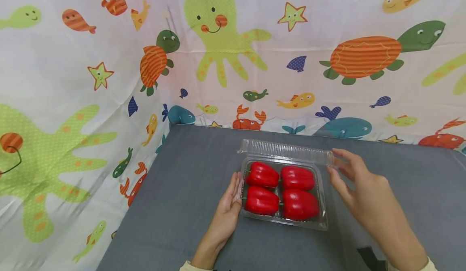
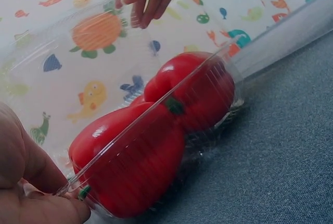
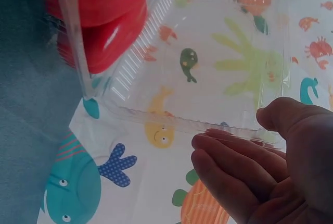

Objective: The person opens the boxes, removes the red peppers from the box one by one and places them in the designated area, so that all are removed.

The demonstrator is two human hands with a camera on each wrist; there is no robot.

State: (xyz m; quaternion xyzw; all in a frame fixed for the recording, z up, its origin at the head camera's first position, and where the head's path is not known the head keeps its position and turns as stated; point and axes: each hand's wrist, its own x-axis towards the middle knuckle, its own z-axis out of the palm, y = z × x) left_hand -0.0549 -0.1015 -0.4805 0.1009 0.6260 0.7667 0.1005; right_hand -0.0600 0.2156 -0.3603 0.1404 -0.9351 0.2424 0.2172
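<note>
A clear plastic clamshell container (image 1: 287, 223) sits on the grey tabletop, holding several red bell peppers (image 1: 300, 204) in two rows. Its hinged lid (image 1: 284, 149) stands raised at the back. My left hand (image 1: 223, 214) holds the container's left side; in the left wrist view its thumb and fingers pinch the rim near a green pepper stem (image 2: 84, 191). At the lid's right edge, my right hand (image 1: 367, 194) pinches the plastic between thumb and fingers, as the right wrist view shows too. The lid (image 3: 208, 52) is see-through there, with the peppers (image 3: 109, 10) beside it.
A white curtain (image 1: 233, 97) printed with sea animals hangs behind and to the left of the grey tabletop (image 1: 174, 190). A small black object (image 1: 369, 257) lies near the right forearm at the front.
</note>
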